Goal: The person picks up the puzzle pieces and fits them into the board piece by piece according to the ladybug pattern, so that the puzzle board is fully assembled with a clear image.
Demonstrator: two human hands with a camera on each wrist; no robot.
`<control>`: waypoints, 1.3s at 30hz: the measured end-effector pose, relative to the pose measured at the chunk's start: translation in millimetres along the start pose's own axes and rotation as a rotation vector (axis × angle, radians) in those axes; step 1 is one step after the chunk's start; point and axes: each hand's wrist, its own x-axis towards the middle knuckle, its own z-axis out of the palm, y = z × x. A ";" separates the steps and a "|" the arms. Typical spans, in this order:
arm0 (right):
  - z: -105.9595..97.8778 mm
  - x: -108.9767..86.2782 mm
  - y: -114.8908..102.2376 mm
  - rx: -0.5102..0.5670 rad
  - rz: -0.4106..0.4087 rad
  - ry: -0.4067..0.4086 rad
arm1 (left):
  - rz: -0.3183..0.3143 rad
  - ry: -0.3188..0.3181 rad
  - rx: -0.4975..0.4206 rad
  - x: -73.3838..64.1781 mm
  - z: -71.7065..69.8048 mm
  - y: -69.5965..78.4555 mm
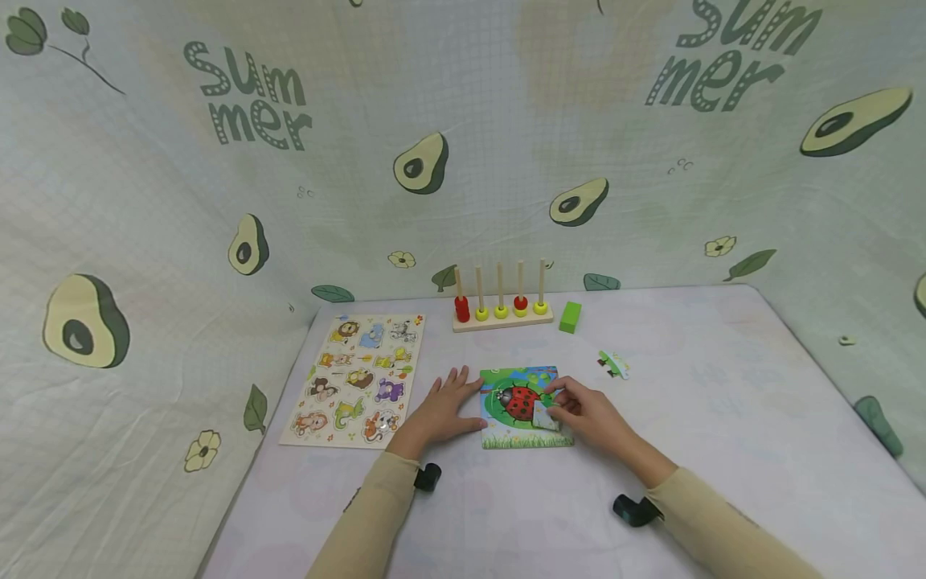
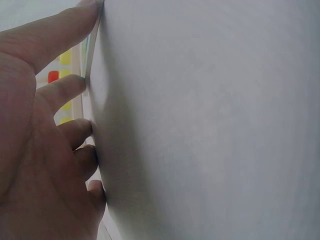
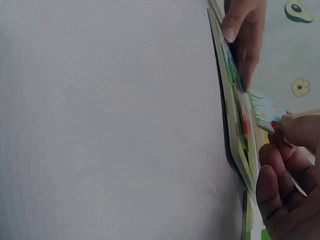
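Note:
A ladybug puzzle [image 1: 499, 441] lies flat in the middle of the table. My left hand [image 1: 443, 408] rests with spread, fairly straight fingers at its left side, the thumb and index finger touching the edge. Over the puzzle's lower right part, my right hand [image 1: 587, 412] pinches a puzzle piece [image 1: 544, 416] between thumb and fingers. In the right wrist view that puzzle piece [image 3: 266, 111] is tilted up above the board, showing pale blue with green grass blades. Another loose puzzle piece [image 1: 613, 364], green and white, lies to the upper right of the board.
An animal peg puzzle board [image 1: 369, 374] lies to the left, close to my left forearm. At the back stands a wooden stacking rack [image 1: 499, 323] with red and yellow rings on upright pegs. A green block [image 1: 570, 317] is beside it. Patterned cloth [image 1: 492, 96] hangs behind the table.

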 end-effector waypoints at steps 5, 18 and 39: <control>9.0 3.0 -1.9 0.004 -0.019 -0.023 | 0.008 0.006 0.001 -0.4 0.0 -0.3; 29.4 12.9 -15.1 0.018 -0.083 -0.082 | 0.002 0.004 0.007 0.3 0.0 -0.1; 54.0 24.7 -27.0 -0.016 -0.115 -0.125 | -0.001 0.004 0.002 -2.1 -2.9 3.5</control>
